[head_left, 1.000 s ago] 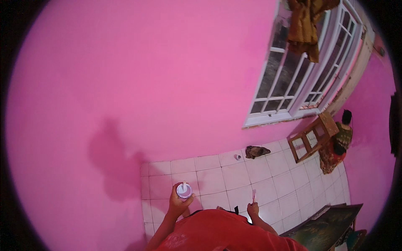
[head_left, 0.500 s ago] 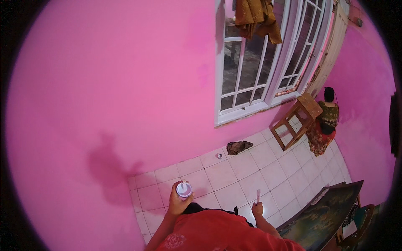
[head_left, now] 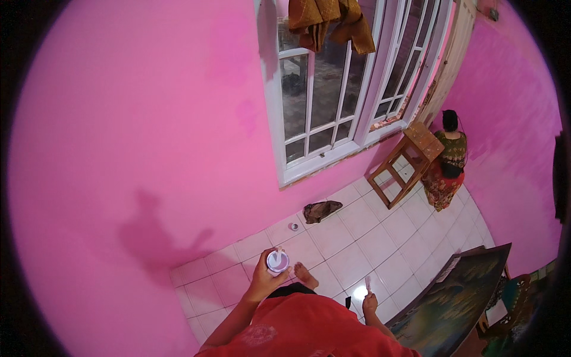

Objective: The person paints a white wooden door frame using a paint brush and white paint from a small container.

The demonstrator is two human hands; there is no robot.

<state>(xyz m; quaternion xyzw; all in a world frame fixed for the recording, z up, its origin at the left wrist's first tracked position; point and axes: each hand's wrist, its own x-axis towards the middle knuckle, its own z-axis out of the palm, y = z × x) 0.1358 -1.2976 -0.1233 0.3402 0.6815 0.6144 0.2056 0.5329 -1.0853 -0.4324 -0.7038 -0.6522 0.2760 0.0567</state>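
Note:
My left hand is closed round a small tub of pale lilac paint, held upright, with a light stick or handle standing in it. My right hand grips a slim brush, its pinkish-white end pointing up, low and right of the tub over the tiled floor. My bare foot shows beside the tub, below my red shirt.
Pink wall with white window and hanging brown cloth. Below lie a small container and dark bundle. A wooden stool stands beside a person at the corner. Painted panel leans at lower right.
The view has swung right and moved forward, so window, stool and person appear further left. My bare foot has come into view. The tub and brush stay in my hands, shifted slightly rightward.

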